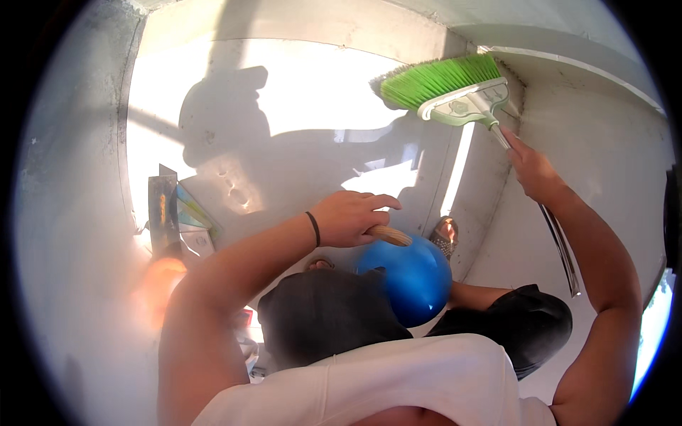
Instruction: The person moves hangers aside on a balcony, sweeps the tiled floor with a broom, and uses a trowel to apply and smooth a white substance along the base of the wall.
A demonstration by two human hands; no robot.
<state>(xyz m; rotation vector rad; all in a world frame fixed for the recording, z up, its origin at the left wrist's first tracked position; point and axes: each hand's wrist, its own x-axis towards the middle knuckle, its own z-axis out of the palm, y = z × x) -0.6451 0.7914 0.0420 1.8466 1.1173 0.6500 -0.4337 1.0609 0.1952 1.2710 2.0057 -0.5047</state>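
White shirt [398,376] nearest | left hand [352,216] gripping wooden handle [389,235] above blue dustpan [412,277] | right hand [529,167] clasping green-bristled broom [444,85] | sweeping high wall corner; next likely another steady stroke

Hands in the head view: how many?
2. Left hand grips a wooden handle above the blue dustpan; right hand holds the broom's metal handle below the green broom head. No others visible.

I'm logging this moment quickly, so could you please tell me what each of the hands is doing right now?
Left hand: closed around a wooden handle, just above a blue dustpan.
Right hand: closed on the metal handle of the green broom.
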